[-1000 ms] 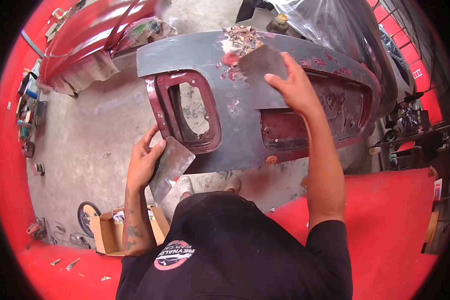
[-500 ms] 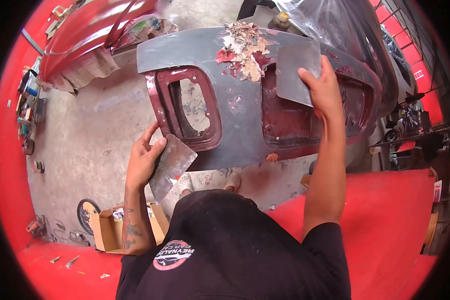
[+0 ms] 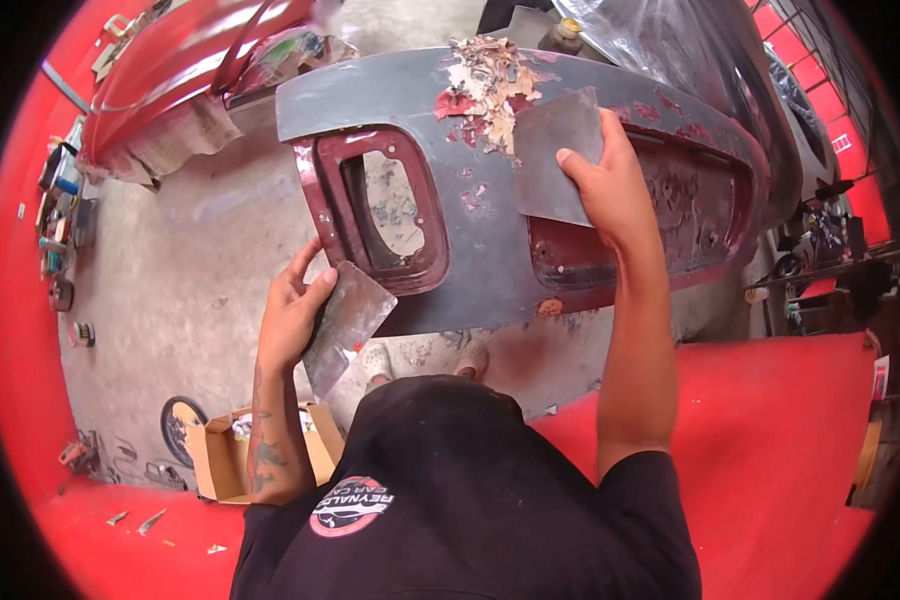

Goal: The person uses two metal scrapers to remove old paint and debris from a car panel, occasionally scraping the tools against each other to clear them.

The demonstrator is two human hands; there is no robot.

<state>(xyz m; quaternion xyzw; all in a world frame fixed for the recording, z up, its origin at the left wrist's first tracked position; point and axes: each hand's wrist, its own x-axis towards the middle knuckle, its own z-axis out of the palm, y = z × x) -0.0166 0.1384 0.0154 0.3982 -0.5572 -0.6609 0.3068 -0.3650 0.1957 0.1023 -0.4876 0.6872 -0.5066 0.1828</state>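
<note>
Our gray, chipped panel [image 3: 480, 240] lies beneath the right grip [image 3: 615, 185] pinching one sheet [image 3: 542, 165] and beyond the left grip [image 3: 292, 312] pinching another sheet [image 3: 355, 318].

Grey panel [image 3: 482, 262], chipped; flakes [image 3: 488, 80] heaped near far edge; dull plate [image 3: 548, 150] beside flakes; smudged plate [image 3: 352, 318], tilted, panel's near left.

I stand in my clogs [image 3: 474, 358] on a grey, smudged floor [image 3: 190, 270], toward 6 o'clock. At 8 o'clock on it sit an open box [image 3: 210, 462] and, beside that, a dark-rimmed disc [image 3: 177, 430]; at 9 o'clock, a tin [image 3: 82, 335]. Scraps [image 3: 152, 521] lie on red [image 3: 175, 568] farther toward 8. At 12 o'clock my panel [image 3: 370, 98] carries torn flakes [image 3: 493, 85].
</note>
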